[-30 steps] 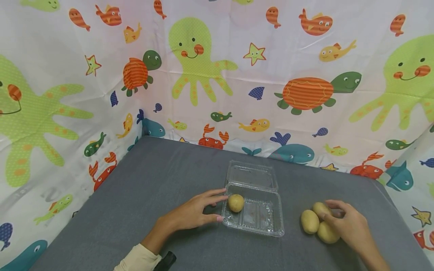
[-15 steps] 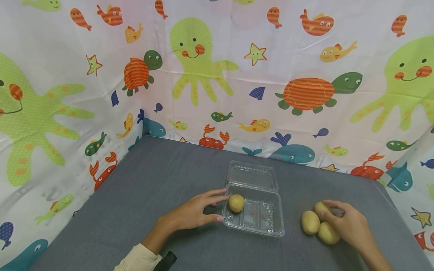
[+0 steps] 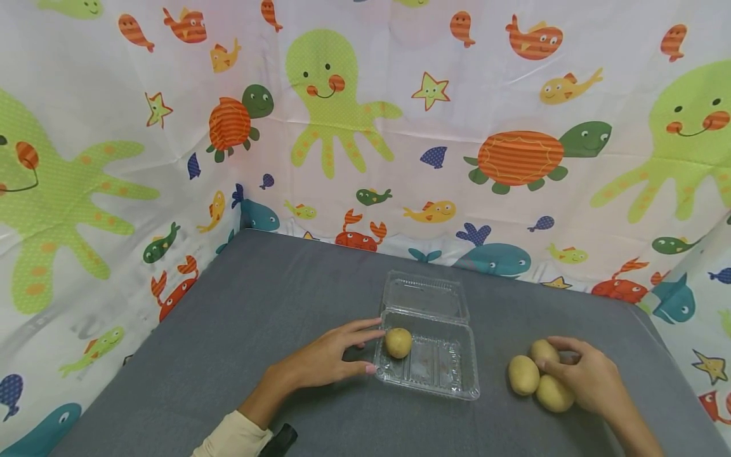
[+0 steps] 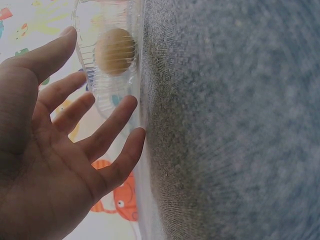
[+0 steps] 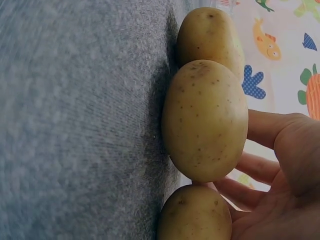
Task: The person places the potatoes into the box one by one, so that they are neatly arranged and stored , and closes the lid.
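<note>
My left hand (image 3: 325, 355) has its fingers spread at the left rim of a clear plastic clamshell container (image 3: 454, 377). The container lies with its lid folded back, and one potato (image 3: 398, 343) sits in its left part. From the left wrist view, the fingers (image 4: 112, 125) look relaxed and hold nothing. On the right, my right hand (image 3: 588, 374) pinches the far potato (image 3: 544, 351) between thumb and fingers. Two more potatoes, one on the left (image 3: 523, 375) and one nearer (image 3: 554, 393), lie against it. In the right wrist view, the nearest potato (image 5: 205, 120) hides the fingertips.
A grey cloth (image 3: 245, 298) covers the table. Behind and at both sides hangs a white curtain (image 3: 365, 82) printed with sea animals. The open lid (image 3: 425, 295) lies toward the back. A dark object (image 3: 278, 441) shows by the left sleeve.
</note>
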`<action>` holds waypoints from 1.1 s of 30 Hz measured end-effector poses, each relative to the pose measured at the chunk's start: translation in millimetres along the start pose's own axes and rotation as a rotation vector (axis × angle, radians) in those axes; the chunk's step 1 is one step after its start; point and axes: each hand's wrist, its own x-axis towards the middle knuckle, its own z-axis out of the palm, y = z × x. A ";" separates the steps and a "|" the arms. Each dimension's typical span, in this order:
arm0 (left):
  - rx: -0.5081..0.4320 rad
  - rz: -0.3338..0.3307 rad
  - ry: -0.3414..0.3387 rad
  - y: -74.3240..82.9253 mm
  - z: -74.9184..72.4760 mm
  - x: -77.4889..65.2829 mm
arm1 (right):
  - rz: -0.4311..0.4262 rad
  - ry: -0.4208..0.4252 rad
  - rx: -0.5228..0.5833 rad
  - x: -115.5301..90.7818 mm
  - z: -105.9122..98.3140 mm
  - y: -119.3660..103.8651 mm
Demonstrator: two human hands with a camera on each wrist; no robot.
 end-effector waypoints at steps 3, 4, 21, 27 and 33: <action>0.004 0.004 0.002 0.1 0.3 0.1 | 0.006 -0.011 0.004 0.4 -0.6 1.1; 0.006 0.007 0.002 0.1 0.3 0.1 | 0.007 -0.013 0.003 0.5 -0.6 1.1; 0.014 -0.002 0.002 -0.2 0.1 -1.2 | 0.000 -0.030 0.016 2.3 -0.7 1.4; 0.014 0.003 0.005 1.3 0.3 -1.6 | 0.011 -0.040 0.026 2.3 -0.2 -1.2; 0.012 0.013 0.003 1.3 0.7 0.2 | 0.009 -0.034 0.014 2.1 -1.0 0.1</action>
